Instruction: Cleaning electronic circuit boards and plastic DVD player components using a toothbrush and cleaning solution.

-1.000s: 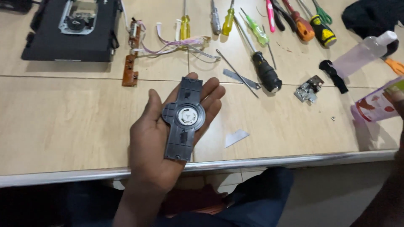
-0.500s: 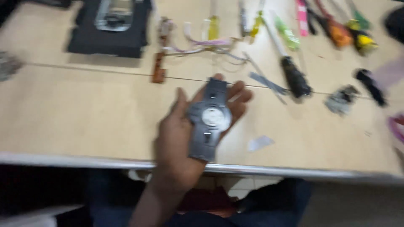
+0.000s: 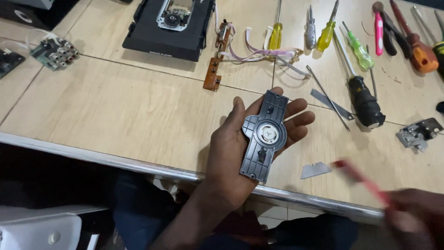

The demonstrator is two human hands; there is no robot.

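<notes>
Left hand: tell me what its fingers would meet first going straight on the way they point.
Probably the loose flat metal strip on the table, up-right of the left hand holding the black plastic part; depth unclear.

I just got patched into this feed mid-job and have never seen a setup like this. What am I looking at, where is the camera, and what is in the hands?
There is no machine here: a person works with two bare hands, and the single camera sits on their head, looking down at a wooden table.

The left hand lies palm up and cradles a flat black plastic bracket with a round white disc at its middle. The right hand is blurred at the lower right; it seems to hold a thin red tool, but I cannot tell its kind.

On the table lie an opened black disc drive, a small brown circuit board with ribbon cables, a green circuit board, a row of screwdrivers, a utility blade and a small metal part.
</notes>
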